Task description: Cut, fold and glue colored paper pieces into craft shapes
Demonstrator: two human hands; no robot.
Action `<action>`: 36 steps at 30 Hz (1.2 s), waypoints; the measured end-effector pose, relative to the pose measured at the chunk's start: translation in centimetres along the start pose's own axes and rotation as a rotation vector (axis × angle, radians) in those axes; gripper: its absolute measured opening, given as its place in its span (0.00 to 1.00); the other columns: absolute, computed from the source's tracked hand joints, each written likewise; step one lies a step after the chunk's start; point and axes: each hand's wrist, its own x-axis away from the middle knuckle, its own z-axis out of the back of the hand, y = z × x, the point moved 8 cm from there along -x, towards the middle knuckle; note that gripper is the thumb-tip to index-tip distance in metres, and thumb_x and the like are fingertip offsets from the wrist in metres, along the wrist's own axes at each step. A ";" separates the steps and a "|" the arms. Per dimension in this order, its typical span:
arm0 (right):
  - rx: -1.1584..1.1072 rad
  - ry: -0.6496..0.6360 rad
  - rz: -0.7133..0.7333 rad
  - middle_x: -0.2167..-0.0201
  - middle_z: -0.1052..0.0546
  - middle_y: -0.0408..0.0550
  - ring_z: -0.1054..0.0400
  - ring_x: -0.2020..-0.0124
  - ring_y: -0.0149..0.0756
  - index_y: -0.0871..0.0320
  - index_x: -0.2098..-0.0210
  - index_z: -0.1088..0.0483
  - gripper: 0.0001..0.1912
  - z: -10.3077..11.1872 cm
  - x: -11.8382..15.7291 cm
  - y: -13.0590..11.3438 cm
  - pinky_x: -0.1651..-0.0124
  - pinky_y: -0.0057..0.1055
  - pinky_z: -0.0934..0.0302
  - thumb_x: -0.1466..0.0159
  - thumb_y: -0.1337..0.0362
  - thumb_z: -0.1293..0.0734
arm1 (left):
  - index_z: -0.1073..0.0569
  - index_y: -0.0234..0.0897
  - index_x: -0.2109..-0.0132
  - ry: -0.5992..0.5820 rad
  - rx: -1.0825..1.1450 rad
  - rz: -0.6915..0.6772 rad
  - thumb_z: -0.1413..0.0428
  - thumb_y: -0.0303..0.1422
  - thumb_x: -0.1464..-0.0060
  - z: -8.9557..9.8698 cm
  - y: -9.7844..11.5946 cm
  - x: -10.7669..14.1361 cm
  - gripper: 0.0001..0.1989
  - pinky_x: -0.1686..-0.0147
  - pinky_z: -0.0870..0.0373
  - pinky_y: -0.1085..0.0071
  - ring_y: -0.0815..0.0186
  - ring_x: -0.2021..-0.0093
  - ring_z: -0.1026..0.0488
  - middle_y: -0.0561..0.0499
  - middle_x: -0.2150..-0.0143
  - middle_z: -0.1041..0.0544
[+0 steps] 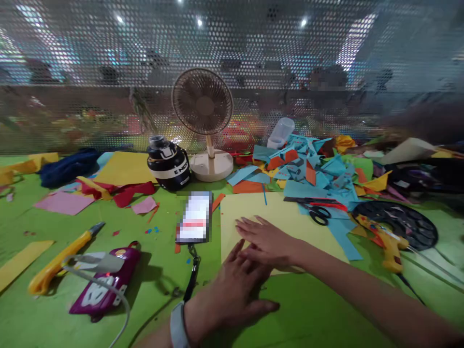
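Note:
A large pale yellow sheet of paper lies flat on the green table. Over its lower left part is my left hand, its fingers spread and pointing away from me, with a grey band on the wrist. My right hand rests palm down on the sheet with fingers extended, partly overlapping the fingertips of my left hand. Neither hand holds anything. A phone with a lit, blurred screen lies left of the sheet. Black-handled scissors lie at the sheet's upper right edge.
A fan and a dark bottle stand behind. Folded blue paper is piled back right. A yellow glue gun lies beside a black tray. At left are a yellow cutter and a purple device with a cable.

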 end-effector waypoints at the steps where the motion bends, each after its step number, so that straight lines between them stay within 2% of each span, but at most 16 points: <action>1: 0.033 0.014 0.020 0.31 0.50 0.60 0.61 0.30 0.46 0.69 0.33 0.49 0.43 -0.3 -1.4 -0.5 0.31 0.50 0.70 0.33 0.40 0.51 | 0.47 0.48 0.31 -0.007 0.001 0.012 0.55 0.57 0.41 0.0 -0.1 0.1 0.36 0.34 0.54 0.50 0.52 0.34 0.43 0.47 0.35 0.35; 4: 0.061 0.034 0.054 0.32 0.49 0.61 0.60 0.30 0.45 0.70 0.33 0.48 0.44 -0.8 -5.6 -1.6 0.31 0.49 0.70 0.33 0.39 0.51 | 0.48 0.47 0.31 -0.005 -0.029 0.010 0.54 0.57 0.41 0.1 0.0 0.1 0.37 0.39 0.45 0.48 0.48 0.36 0.40 0.45 0.34 0.38; 7: 0.006 0.061 0.063 0.32 0.49 0.61 0.57 0.30 0.44 0.69 0.33 0.50 0.43 -0.2 -6.9 -2.0 0.31 0.45 0.66 0.33 0.39 0.51 | 0.51 0.46 0.30 0.021 -0.097 -0.026 0.54 0.56 0.41 0.2 0.1 0.0 0.38 0.38 0.46 0.47 0.47 0.35 0.43 0.44 0.31 0.42; 9: -0.031 0.112 0.043 0.32 0.49 0.60 0.58 0.30 0.42 0.67 0.33 0.49 0.43 0.7 -5.2 -1.7 0.31 0.42 0.64 0.33 0.40 0.51 | 0.53 0.46 0.30 0.025 -0.140 -0.042 0.54 0.56 0.41 0.0 0.1 0.0 0.38 0.38 0.46 0.46 0.47 0.35 0.43 0.44 0.31 0.42; 12: -0.048 0.127 -0.020 0.31 0.51 0.57 0.62 0.29 0.41 0.63 0.32 0.49 0.40 1.1 -0.5 -0.1 0.31 0.42 0.64 0.32 0.41 0.51 | 0.56 0.47 0.29 0.015 -0.186 -0.058 0.55 0.56 0.40 -0.3 0.1 0.1 0.39 0.37 0.48 0.46 0.49 0.34 0.44 0.44 0.32 0.42; 14: -0.024 0.058 -0.071 0.30 0.53 0.56 0.64 0.29 0.43 0.61 0.32 0.51 0.39 0.5 2.6 2.1 0.31 0.46 0.66 0.32 0.41 0.53 | 0.58 0.47 0.29 -0.006 -0.199 -0.062 0.55 0.56 0.40 -0.5 0.1 0.2 0.39 0.36 0.50 0.46 0.49 0.32 0.47 0.44 0.30 0.45; 16: 0.050 0.049 -0.140 0.29 0.56 0.53 0.67 0.29 0.44 0.57 0.32 0.50 0.37 0.6 4.8 5.5 0.31 0.49 0.69 0.32 0.42 0.52 | 0.59 0.46 0.29 -0.032 -0.197 -0.059 0.56 0.55 0.39 -0.5 0.0 0.3 0.38 0.35 0.52 0.46 0.49 0.31 0.51 0.44 0.29 0.51; 20: 0.205 0.223 -0.370 0.31 0.50 0.53 0.59 0.30 0.45 0.56 0.33 0.47 0.35 3.2 6.5 13.0 0.32 0.48 0.60 0.32 0.43 0.49 | 0.60 0.47 0.29 -0.064 -0.183 -0.037 0.57 0.54 0.38 -0.4 0.0 0.4 0.37 0.35 0.53 0.46 0.50 0.30 0.56 0.44 0.28 0.56; 22: 0.238 0.314 -0.457 0.32 0.47 0.59 0.56 0.31 0.50 0.61 0.33 0.46 0.35 4.4 6.7 14.9 0.33 0.52 0.57 0.31 0.45 0.49 | 0.60 0.48 0.29 -0.060 -0.177 -0.033 0.57 0.54 0.38 -0.3 0.1 0.4 0.37 0.35 0.53 0.45 0.50 0.30 0.57 0.44 0.28 0.57; 24: 0.258 0.385 -0.501 0.32 0.48 0.63 0.57 0.31 0.54 0.65 0.33 0.48 0.36 5.1 6.4 14.6 0.34 0.58 0.58 0.31 0.46 0.51 | 0.60 0.48 0.29 -0.058 -0.169 -0.033 0.56 0.54 0.38 -0.3 0.1 0.4 0.37 0.35 0.52 0.45 0.50 0.30 0.57 0.45 0.28 0.57; 25: 0.263 0.409 -0.496 0.32 0.48 0.63 0.58 0.31 0.54 0.65 0.33 0.48 0.36 5.1 6.0 13.6 0.34 0.59 0.59 0.30 0.47 0.51 | 0.60 0.48 0.29 -0.064 -0.165 -0.031 0.56 0.54 0.38 -0.3 0.2 0.4 0.37 0.35 0.52 0.45 0.50 0.30 0.57 0.45 0.28 0.57; 27: 0.259 0.418 -0.423 0.31 0.49 0.59 0.59 0.30 0.49 0.62 0.32 0.49 0.36 4.4 4.5 10.6 0.32 0.53 0.59 0.31 0.45 0.51 | 0.60 0.49 0.29 -0.072 -0.161 -0.031 0.56 0.54 0.38 -0.3 0.2 0.5 0.37 0.35 0.52 0.45 0.50 0.30 0.56 0.45 0.28 0.57; 29: 0.181 0.310 -0.164 0.30 0.51 0.55 0.60 0.30 0.44 0.59 0.31 0.51 0.37 2.4 2.2 6.5 0.31 0.45 0.59 0.32 0.43 0.51 | 0.61 0.49 0.29 -0.074 -0.162 -0.028 0.56 0.54 0.38 -0.3 0.2 0.5 0.37 0.36 0.51 0.44 0.49 0.30 0.56 0.45 0.28 0.57; 31: 0.132 0.170 0.006 0.30 0.51 0.50 0.62 0.29 0.40 0.55 0.32 0.49 0.36 0.7 0.5 4.2 0.30 0.42 0.64 0.32 0.42 0.52 | 0.61 0.49 0.30 -0.070 -0.165 -0.027 0.55 0.54 0.39 -0.2 0.3 0.5 0.38 0.36 0.51 0.44 0.49 0.30 0.56 0.45 0.28 0.58; 33: 0.114 0.159 -0.045 0.30 0.50 0.48 0.61 0.29 0.40 0.53 0.33 0.47 0.36 0.7 -0.1 5.6 0.30 0.42 0.67 0.33 0.41 0.50 | 0.61 0.48 0.29 -0.075 -0.163 -0.029 0.55 0.54 0.39 -0.1 0.3 0.6 0.38 0.36 0.51 0.44 0.49 0.30 0.55 0.45 0.28 0.57; 36: 0.119 0.260 -0.236 0.31 0.50 0.52 0.58 0.30 0.46 0.56 0.33 0.45 0.36 3.1 0.8 11.1 0.31 0.45 0.64 0.33 0.41 0.48 | 0.60 0.48 0.29 -0.075 -0.152 -0.038 0.55 0.54 0.39 -0.1 0.3 0.7 0.38 0.35 0.52 0.44 0.50 0.30 0.55 0.47 0.28 0.55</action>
